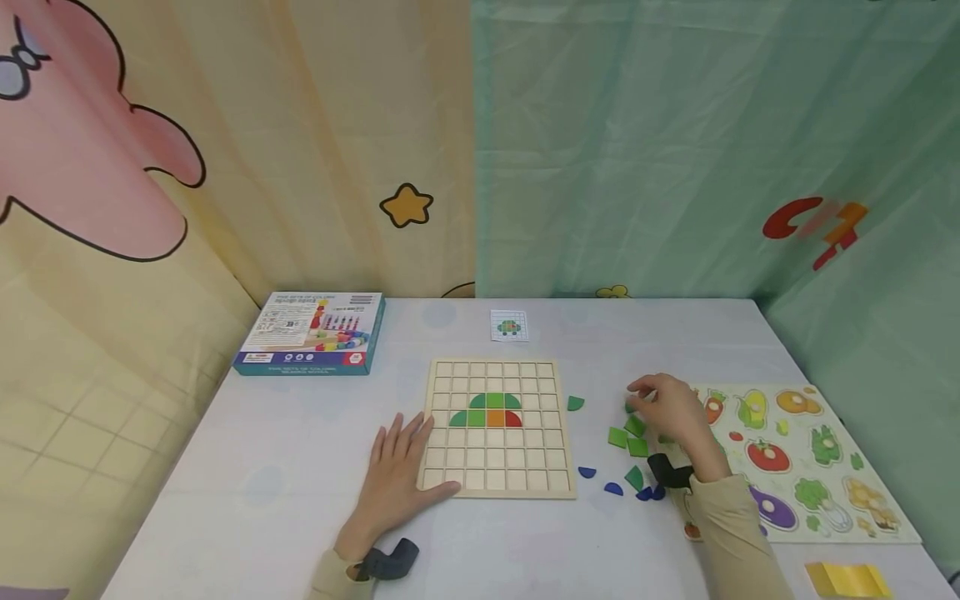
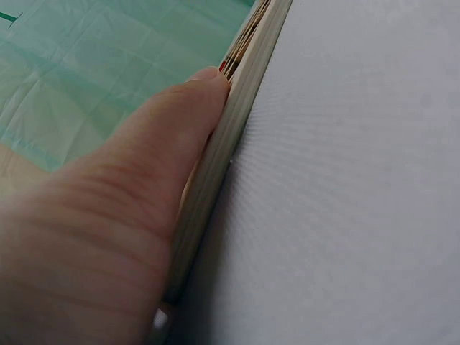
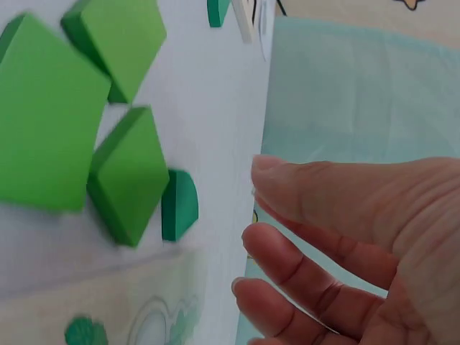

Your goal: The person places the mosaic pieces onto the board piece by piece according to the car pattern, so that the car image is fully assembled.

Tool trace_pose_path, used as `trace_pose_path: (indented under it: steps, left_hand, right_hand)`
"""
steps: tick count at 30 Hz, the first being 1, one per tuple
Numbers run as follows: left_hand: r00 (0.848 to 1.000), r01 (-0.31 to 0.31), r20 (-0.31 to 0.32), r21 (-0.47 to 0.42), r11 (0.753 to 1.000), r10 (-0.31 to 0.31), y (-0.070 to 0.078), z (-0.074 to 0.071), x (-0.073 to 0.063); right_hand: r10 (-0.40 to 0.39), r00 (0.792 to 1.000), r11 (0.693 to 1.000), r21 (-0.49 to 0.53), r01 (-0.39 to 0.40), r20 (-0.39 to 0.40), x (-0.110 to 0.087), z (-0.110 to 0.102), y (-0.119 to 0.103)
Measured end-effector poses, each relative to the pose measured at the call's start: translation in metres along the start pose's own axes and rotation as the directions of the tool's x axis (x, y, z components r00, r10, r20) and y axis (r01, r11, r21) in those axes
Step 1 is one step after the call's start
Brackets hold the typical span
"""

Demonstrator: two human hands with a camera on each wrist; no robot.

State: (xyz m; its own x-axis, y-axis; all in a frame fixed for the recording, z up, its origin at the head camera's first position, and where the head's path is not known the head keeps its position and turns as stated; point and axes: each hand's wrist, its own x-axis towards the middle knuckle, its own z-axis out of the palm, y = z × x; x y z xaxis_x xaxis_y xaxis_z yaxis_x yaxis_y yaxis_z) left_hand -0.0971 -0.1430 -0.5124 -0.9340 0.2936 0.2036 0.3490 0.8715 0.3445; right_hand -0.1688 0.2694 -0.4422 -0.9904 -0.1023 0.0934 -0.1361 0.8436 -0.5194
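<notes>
A wooden grid board (image 1: 446, 457) lies mid-table, with green, orange and red pieces (image 1: 496, 415) set in several of its squares. My left hand (image 1: 393, 479) rests at the board's lower-left corner, fingers spread along its left side; in the left wrist view the thumb (image 2: 162, 126) lies on the frame's edge. To the right, my right hand (image 1: 671, 408) hovers over the loose pieces, its fingers loosely bent. Nothing shows between thumb and fingers in the right wrist view. Below them lie green squares (image 3: 131, 176) and a dark green quarter-round piece (image 3: 181, 207).
Blue half-round pieces (image 1: 613, 489) lie right of the board, and a green quarter piece (image 1: 575, 403) by its right edge. A pattern card (image 1: 509, 326) stands behind. There is a toy box (image 1: 307, 333) at back left, a vegetable puzzle board (image 1: 795, 408) and a yellow block (image 1: 847, 579) at right.
</notes>
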Motion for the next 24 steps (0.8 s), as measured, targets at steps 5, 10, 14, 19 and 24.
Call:
trace_pose_path:
  steps: [5,10,14,19,24]
  left_hand:
    - [1.000,0.000,0.001,-0.005,1.000,0.000,0.0001,-0.0004,0.0004]
    - [1.000,0.003,0.002,-0.017,1.000,-0.003,0.0007,-0.0008,0.0003]
    - [1.000,-0.004,-0.011,-0.019,1.000,0.003,0.0007,-0.0007,0.0001]
    - [1.000,-0.003,-0.013,-0.016,1.000,0.003,0.0007,-0.0011,0.0000]
    - [1.000,0.005,-0.006,-0.021,1.000,-0.005,0.0013,-0.0022,-0.0004]
  right_hand:
    - [0.035,0.999,0.999,-0.035,-0.034,0.015,-0.0030,-0.0036,0.0066]
    - [0.077,0.994,0.995,-0.065,-0.072,0.076,-0.0008,-0.0025,0.0084]
    - [0.088,0.992,0.993,-0.085,-0.080,0.096,0.0009,-0.0017,0.0083]
    - [0.092,0.991,0.993,-0.083,-0.084,0.092,0.0021,0.0011,0.0081]
    - [0.054,0.995,0.997,-0.062,-0.049,0.082,0.0038,0.0063,0.0060]
